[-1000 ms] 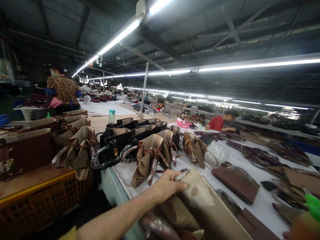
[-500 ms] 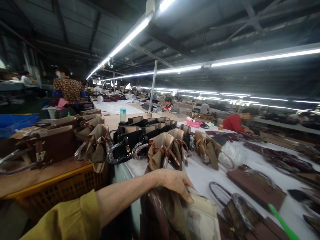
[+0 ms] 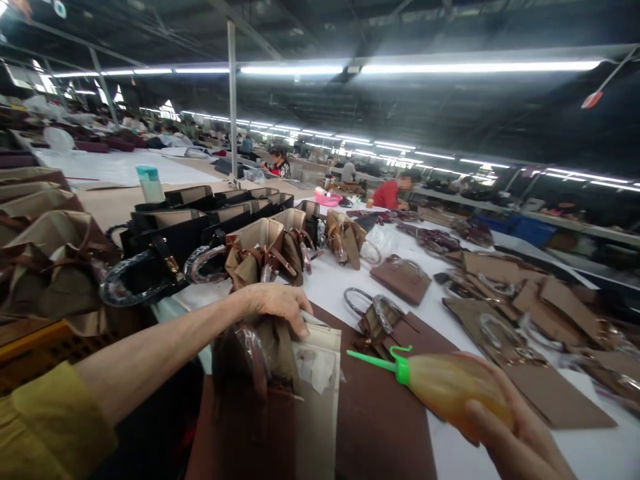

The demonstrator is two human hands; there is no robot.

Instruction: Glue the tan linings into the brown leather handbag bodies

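Observation:
My left hand (image 3: 283,303) is closed over the top edge of a brown handbag (image 3: 265,420) with an olive-brown side. The bag's cream lining (image 3: 320,407) faces up at its right, with a whitish patch on it. In my right hand (image 3: 500,400) is a squeeze bottle (image 3: 450,383) of amber liquid, its green nozzle pointing left toward the lining and apart from it. A flat brown panel (image 3: 380,407) lies beneath, between the bag and the bottle.
Black handbags (image 3: 165,240) and olive-brown handbags (image 3: 260,243) stand in rows behind my left hand. Flat brown bag pieces (image 3: 530,333) cover the table's right side. A teal-capped bottle (image 3: 150,185) stands farther back. A person in red (image 3: 390,193) sits across the table.
My view has swung to the right. The squeeze bottle and my right hand have come fully into view, where only the green nozzle showed before. My left hand keeps its hold on the handbag.

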